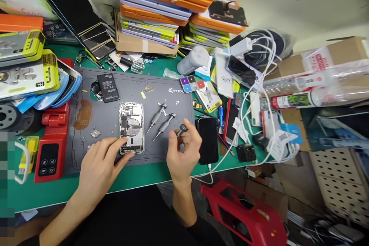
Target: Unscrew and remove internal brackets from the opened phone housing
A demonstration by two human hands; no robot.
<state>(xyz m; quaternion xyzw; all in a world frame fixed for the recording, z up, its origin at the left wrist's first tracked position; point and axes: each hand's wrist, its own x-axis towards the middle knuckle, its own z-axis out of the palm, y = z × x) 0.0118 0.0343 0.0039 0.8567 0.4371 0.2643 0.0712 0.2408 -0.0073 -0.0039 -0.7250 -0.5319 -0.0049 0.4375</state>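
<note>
- Two hands are occupied: your left hand [100, 155] pinches the opened phone [132, 127] at its lower-left corner; your right hand [183, 155] holds a dark-capped tool [182, 128].
- The phone lies flat on the gray mat [157, 152], probably light, stiff-framed, fragile inside; grip its rim, clear of exposed parts.
- Farther off, a black battery [108, 87] lies apart.

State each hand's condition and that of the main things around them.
Left hand: holding open phone
Right hand: holding dark-capped tool
Open phone: insides exposed
Battery: loose on mat
Two screwdrivers: lying on mat
Black phone: screen dark, cable plugged in
</note>
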